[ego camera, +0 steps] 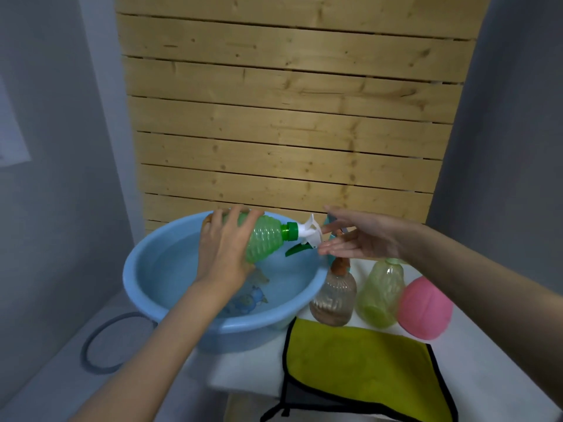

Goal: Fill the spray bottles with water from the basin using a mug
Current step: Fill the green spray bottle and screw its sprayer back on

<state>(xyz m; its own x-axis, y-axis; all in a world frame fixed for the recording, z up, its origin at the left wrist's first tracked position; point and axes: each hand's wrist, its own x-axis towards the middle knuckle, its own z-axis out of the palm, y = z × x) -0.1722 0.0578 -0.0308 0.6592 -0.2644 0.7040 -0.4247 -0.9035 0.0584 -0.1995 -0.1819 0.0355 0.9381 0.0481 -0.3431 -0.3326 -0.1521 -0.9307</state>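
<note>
The left hand [224,254] grips a green spray bottle [265,239] around its ribbed body and holds it on its side above the blue basin [134,287], which has water [182,263] in it. The bottle's white spray head [310,234] points right. The right hand [356,239] is open with its fingers straight, and its fingertips are at the spray head; I cannot tell whether they touch it. Just right of the basin a brown bottle [333,295], a yellow-green bottle [380,290] and a pink mug [423,309] stand in a row on the white surface [475,360]. A yellow cloth [359,367] with a black edge lies in front of them, hanging over the near edge. A wooden slat wall [289,117] rises behind
</note>
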